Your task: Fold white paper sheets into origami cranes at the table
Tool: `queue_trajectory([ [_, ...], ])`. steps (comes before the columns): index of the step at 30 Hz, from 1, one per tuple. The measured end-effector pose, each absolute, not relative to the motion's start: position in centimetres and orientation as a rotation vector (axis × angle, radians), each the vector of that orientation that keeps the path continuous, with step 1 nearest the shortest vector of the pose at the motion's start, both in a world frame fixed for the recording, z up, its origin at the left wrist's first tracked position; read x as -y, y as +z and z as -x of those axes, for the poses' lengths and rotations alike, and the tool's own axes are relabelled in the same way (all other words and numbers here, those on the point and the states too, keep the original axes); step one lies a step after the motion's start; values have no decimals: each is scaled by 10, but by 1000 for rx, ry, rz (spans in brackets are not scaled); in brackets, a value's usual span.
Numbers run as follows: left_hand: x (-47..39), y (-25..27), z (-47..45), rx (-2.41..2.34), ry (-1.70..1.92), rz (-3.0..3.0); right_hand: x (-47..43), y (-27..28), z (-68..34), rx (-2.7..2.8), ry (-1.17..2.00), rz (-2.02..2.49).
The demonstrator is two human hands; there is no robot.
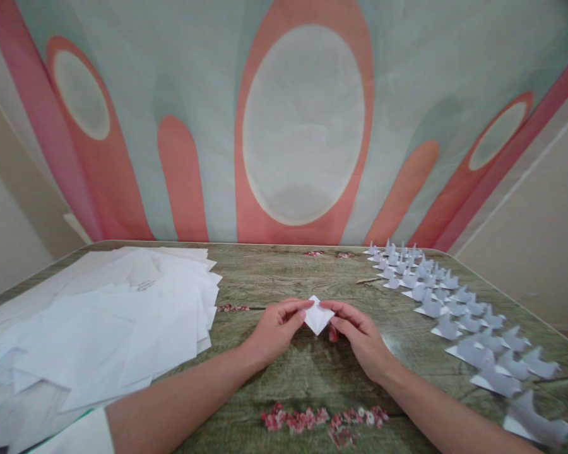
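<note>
A small white folded paper (317,319), diamond-shaped with a point toward me, is held up between both hands over the middle of the table. My left hand (280,326) pinches its left corner between thumb and fingers. On the other side, my right hand (358,334) grips the right corner in the same way, thumb below and forefinger along the upper edge. Creases show faintly on the paper's face. The fingertips behind it are partly hidden.
Loose white paper sheets (161,328) lie in a spread pile at the left. Rows of folded white paper birds (447,326) stand along the right side. The wood-patterned table (246,391) bears printed pink flowers. Behind it hangs a coral and grey-green backdrop (218,126).
</note>
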State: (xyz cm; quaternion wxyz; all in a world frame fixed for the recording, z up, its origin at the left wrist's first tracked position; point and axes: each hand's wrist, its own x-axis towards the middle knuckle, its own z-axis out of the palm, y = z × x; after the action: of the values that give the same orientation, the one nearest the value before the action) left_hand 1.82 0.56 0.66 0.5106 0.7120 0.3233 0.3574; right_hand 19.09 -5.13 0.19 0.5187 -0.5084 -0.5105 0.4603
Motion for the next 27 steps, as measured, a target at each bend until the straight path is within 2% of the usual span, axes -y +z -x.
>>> queue_trajectory([
  [20, -1, -6, -23, -626, 784, -1622, 50, -9, -186, 1328, 869, 1315],
  [27, 0, -6, -25, -707, 787, -1723, 50, -13, -186, 1422, 839, 1333],
])
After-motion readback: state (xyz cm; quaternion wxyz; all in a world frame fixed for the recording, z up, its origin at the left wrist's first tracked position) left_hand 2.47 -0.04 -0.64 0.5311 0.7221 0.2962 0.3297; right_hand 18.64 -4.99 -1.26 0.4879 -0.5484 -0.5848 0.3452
